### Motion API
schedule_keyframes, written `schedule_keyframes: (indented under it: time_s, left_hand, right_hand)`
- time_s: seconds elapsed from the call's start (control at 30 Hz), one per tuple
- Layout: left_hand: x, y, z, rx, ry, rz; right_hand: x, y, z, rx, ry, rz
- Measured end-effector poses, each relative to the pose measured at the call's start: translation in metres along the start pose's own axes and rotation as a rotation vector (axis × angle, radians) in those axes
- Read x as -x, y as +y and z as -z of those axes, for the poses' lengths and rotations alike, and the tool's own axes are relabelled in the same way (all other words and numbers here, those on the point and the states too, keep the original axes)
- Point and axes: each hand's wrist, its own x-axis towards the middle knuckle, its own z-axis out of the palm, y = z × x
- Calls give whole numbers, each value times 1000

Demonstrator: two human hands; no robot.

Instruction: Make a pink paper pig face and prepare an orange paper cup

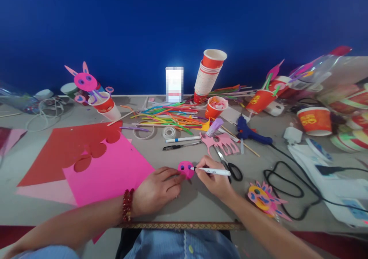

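A small pink paper disc [186,175] with two dark-centred purple eyes lies on the grey table [169,225]. My left hand [158,188] rests beside it, its fingertips on the disc's left edge; the fingers are close together and hold it down. In a writing grip, my right hand [213,180] holds a white marker [215,171], its tip at the right eye of the disc. Black-handled scissors [235,171] lie just behind my right hand, beside a cut pink paper scrap [227,144].
Pink [106,174] and red sheets [48,155] cover the left side. Colourful pipe cleaners [169,115], a cup stack [208,75] and a lit phone [174,84] stand behind. A blue glue gun [253,134], its cable and a paper lion face [263,199] lie right.
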Motion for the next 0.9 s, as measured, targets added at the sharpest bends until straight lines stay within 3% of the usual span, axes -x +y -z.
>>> schedule_keyframes:
  time_s: [0.9]
  left_hand:
    - [-1,1,2,5,10,-3]
  right_hand:
    - [0,0,-1,39,-11,5]
